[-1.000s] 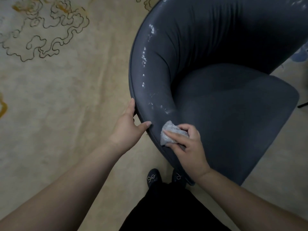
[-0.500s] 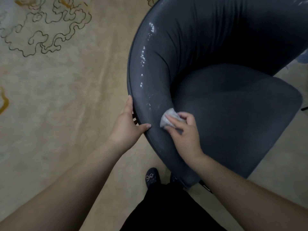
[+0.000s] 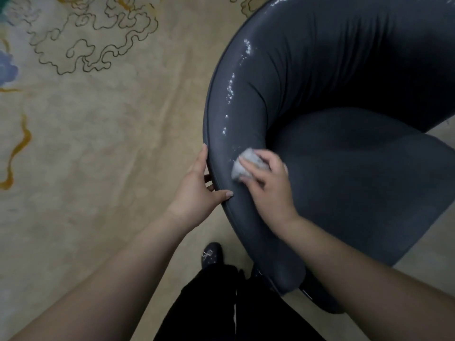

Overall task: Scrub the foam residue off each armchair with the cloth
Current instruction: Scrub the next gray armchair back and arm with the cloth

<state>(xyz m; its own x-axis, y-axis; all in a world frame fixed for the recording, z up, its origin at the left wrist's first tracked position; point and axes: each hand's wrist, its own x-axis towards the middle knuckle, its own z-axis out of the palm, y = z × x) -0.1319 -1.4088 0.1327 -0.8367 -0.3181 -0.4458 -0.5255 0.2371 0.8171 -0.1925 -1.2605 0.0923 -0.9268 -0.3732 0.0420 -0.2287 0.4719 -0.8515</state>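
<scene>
Since a second ago the right hand (image 3: 267, 185) has been carrying the cloth (image 3: 242, 166) up the armrest, away from the chair's near end and toward the trail of foam residue (image 3: 230, 91). That hand is gripping the wadded grey cloth, fingers curled over its top and thumb under it, and is pressing it against the top of the rounded arm. The lowest white flecks are lying just beside the cloth; the rest are running in a thin line up along the crest of the arm toward the backrest.

The left hand (image 3: 197, 190) is bracing the armchair (image 3: 344, 143) from outside: its fingers are lying fairly straight along the piped outer edge and the thumb is hooking over the top, well below the cloth.

The dark grey armchair is standing on a beige carpet (image 3: 98, 143) with outlined cloud patterns, its curved arm sweeping from the lower middle up to the top, its seat opening toward the right. A dark shoe (image 3: 211, 253) is showing beside the chair's near end.
</scene>
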